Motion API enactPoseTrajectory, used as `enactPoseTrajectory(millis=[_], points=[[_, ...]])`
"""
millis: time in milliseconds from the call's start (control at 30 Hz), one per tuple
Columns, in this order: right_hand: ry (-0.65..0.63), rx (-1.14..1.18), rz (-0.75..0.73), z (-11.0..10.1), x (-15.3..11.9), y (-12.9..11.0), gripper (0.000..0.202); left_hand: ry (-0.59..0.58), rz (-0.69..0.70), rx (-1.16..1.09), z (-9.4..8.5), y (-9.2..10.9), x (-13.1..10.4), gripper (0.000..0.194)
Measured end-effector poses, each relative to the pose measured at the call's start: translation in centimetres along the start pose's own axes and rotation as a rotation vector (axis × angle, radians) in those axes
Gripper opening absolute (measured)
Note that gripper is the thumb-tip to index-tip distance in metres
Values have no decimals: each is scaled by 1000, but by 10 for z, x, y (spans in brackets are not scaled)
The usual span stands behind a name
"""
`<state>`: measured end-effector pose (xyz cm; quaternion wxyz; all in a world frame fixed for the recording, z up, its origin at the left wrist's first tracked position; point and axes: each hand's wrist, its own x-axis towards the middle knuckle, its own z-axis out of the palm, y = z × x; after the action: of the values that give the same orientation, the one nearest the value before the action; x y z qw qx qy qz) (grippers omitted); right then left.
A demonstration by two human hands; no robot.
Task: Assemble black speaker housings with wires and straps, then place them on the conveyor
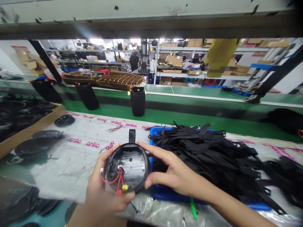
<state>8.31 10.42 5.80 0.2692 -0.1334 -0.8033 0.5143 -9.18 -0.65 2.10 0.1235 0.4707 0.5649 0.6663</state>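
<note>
Between my two hands is a round black plastic housing, its hollow inside facing me. Red wires with white, red and yellow connector ends come out of it. From its far edge a short black strap loop stands up. My left hand wraps the left side and near rim. On the right side, my right hand grips the rim with the thumb low and the fingers at the top. Just right of the housing, a blue tray holds a heap of black straps.
Three black fabric-covered cylinders stand on the green conveyor, the middle cylinder among them. A cardboard box of black parts is at left. Loose black discs lie nearby. A green handle pokes out below the tray. Overhead runs a shelf beam.
</note>
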Motion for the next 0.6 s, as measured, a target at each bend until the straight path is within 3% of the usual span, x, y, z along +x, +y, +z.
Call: enactPoseTrajectory(millis=[233,400,500,600], points=[[11,53,-30,5,-1,16,81,13,64,-227,6,-29,-2,87],[38,134,-45,7,2,19,73,46,-195,-389,6,-40,-7,66],[56,144,-52,10,3,20,73,33,-359,-450,5,-44,-5,62],[65,137,-65,11,1,21,76,45,-427,-503,5,-46,-4,64]])
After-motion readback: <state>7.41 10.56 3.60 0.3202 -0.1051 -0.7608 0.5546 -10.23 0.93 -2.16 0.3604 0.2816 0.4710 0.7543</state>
